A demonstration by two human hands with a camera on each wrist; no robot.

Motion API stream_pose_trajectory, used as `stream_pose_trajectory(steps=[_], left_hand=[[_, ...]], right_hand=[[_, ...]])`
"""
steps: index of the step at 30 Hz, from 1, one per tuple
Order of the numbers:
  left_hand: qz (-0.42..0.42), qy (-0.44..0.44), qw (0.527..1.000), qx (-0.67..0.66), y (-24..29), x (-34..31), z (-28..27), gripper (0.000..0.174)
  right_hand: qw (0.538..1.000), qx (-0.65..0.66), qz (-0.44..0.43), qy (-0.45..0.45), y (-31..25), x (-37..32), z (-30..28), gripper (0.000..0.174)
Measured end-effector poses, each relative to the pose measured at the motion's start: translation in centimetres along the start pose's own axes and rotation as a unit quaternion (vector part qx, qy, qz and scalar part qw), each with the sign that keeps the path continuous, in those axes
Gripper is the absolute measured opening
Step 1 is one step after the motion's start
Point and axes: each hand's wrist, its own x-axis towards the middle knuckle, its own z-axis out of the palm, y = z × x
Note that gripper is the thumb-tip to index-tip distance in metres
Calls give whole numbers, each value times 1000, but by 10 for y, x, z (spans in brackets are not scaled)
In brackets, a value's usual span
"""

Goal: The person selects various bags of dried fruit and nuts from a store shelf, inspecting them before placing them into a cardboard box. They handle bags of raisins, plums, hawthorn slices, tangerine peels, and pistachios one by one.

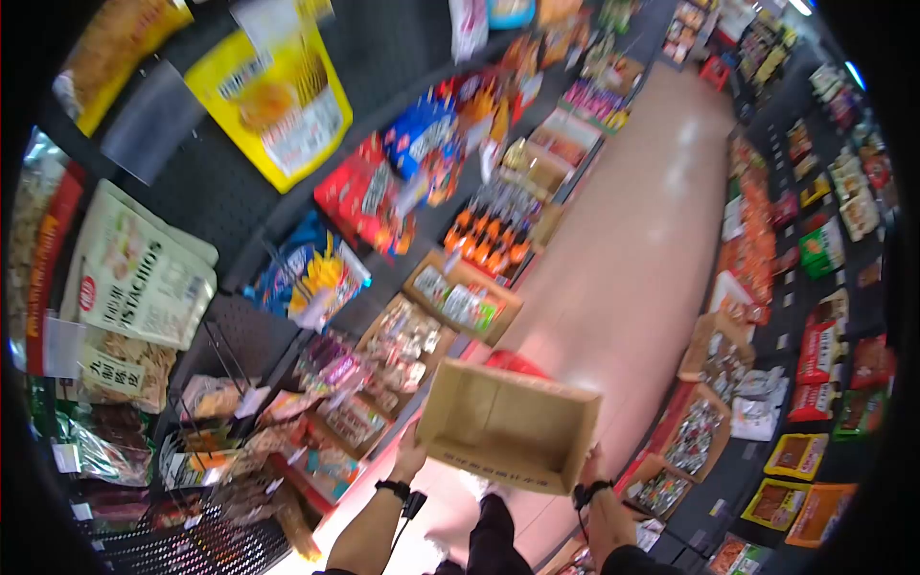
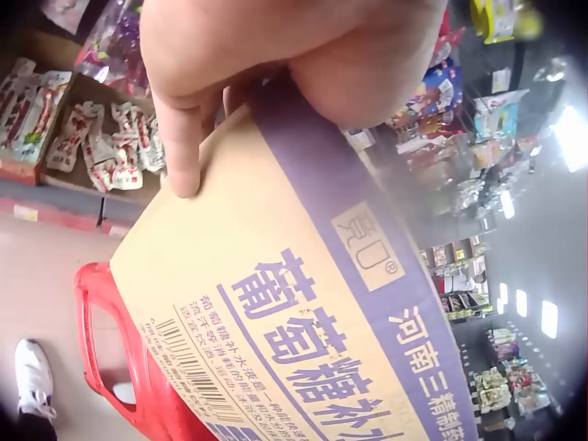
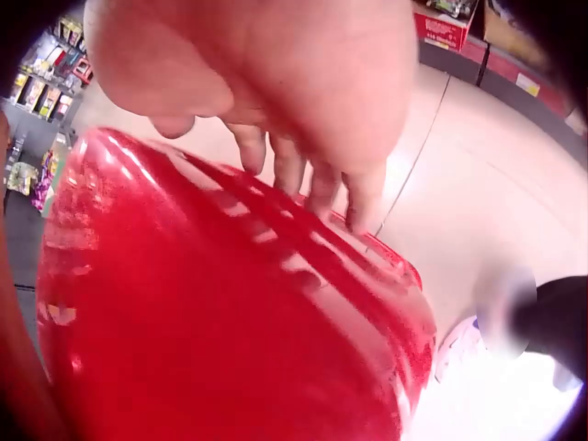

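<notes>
An open-topped cardboard box (image 1: 508,412), with nothing in it, is tilted toward me in the head view. My left hand (image 1: 410,456) grips its left side. In the left wrist view, that hand's fingers and thumb pinch a corner of the box (image 2: 230,202), which has a purple band and Chinese print. My right hand (image 1: 592,466) is at the box's right edge in the head view. The right wrist view has this hand (image 3: 266,83) with fingers extended down at the upper edge of a glossy red plastic object (image 3: 202,294). Part of that red object (image 2: 138,358) shows beneath the box.
Snack shelves line both sides of the aisle floor (image 1: 632,220). At left are cartons of packets (image 1: 465,297) and a pistachio bag (image 1: 144,268); at right, more open cartons (image 1: 690,436). A white shoe (image 2: 35,377) stands on the floor near the red object.
</notes>
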Motion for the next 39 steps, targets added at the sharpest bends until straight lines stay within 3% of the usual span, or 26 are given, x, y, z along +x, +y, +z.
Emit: stream_pose_trajectory(steps=[1,3,5,6,7,9,10,11,12,13,14,15,16,17,21,23,25,27,32,35,37,38,39], left_hand=[[7,-7,1000,-7,-5,0,5,51],[40,-43,997,-50,16,-9,12,54],[85,-50,995,22,13,-11,19,59],[104,-51,993,14,-1,-12,23,59],[104,-9,994,45,-22,-11,28,61],[109,45,990,71,-38,-27,21,63],[55,15,995,83,-39,-42,7,60],[-4,-13,996,93,-38,-61,-11,58],[-6,-62,992,112,-42,-91,-30,52],[-13,-105,986,128,-40,-125,-54,48],[22,-188,967,168,-72,-154,-73,42],[61,-268,938,209,-109,-171,-94,37],[56,-243,946,207,-110,-185,-125,37],[63,-221,953,196,-117,-201,-146,37],[103,-152,970,158,-145,-244,-215,36],[121,-128,974,140,-157,-265,-240,35],[128,-111,979,111,-177,-303,-244,35],[134,-91,983,88,-198,-338,-253,34],[167,-28,985,23,-227,-386,-239,33],[187,8,982,-29,-228,-411,-200,33],[202,37,977,-52,-233,-418,-187,32],[210,48,975,-57,-236,-419,-188,32],[220,57,972,-63,-240,-421,-185,32]], right_hand=[[998,-2,16,57,-32,-39,31,78],[997,-29,-14,71,-74,-85,65,73],[991,-108,-48,58,-97,-116,99,72],[985,-167,-31,9,-97,-112,96,77],[972,-221,-49,60,-108,-145,128,73],[888,-430,-117,113,-75,-103,101,77],[888,-428,-129,107,-70,-104,103,77],[844,-491,-143,163,-67,-111,108,81],[791,-552,-156,213,-59,-113,106,85],[829,-489,-151,225,-29,-54,62,86],[774,-542,-126,303,-40,-104,100,84],[758,-550,-169,307,-44,-150,127,79],[740,-543,-239,317,-43,-184,150,68],[739,-529,-295,296,-33,-195,157,56],[689,-545,-438,191,24,-220,192,33],[688,-573,-431,113,48,-225,214,28],[669,-584,-444,115,76,-243,241,26],[709,-590,-385,36,96,-225,252,29],[677,-636,-365,-63,98,-222,304,26],[661,-650,-357,-114,89,-157,304,23],[703,-611,-323,-168,81,-147,321,21],[817,-489,-223,-211,76,-175,337,19],[812,-496,-221,-216,72,-175,341,19]])
